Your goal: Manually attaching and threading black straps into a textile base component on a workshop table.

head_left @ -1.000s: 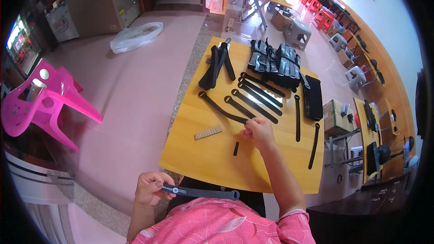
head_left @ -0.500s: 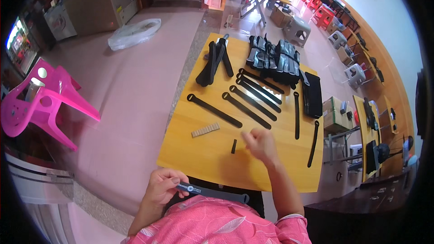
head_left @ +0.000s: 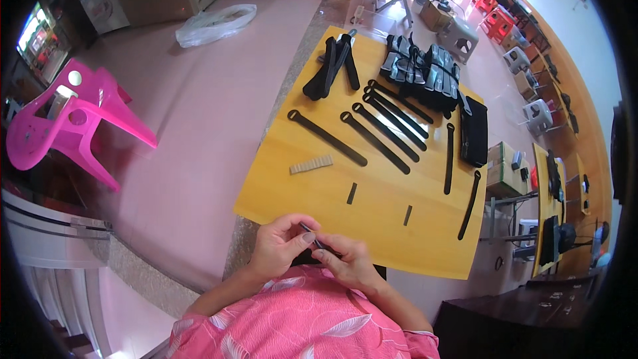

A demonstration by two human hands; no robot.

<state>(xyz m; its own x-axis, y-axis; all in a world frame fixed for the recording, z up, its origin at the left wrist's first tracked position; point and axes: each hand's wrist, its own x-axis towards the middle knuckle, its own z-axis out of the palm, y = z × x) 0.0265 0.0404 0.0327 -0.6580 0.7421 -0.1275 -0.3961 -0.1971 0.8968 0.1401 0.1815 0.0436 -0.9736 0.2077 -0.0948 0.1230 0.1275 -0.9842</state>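
Note:
Close in front of my body, both hands meet at the table's near edge around a narrow black strap. Thumb and fingers of my left hand pinch one part of it. My right hand grips it alongside, its fingers curled, and much of the strap is hidden behind the hands. Beyond them on the table lie two small dark strips, one nearer the middle and another to the right. A beige ribbed strip lies to the left.
Several black looped straps lie spread over the yellow table. Bundled straps, a folded black strap and a black pouch sit toward the far side. A pink plastic stool stands left; cardboard boxes stand right.
My right hand has come back from over the table to the strap beside my left hand. A small dark strip shows near where it was. The view has shifted slightly.

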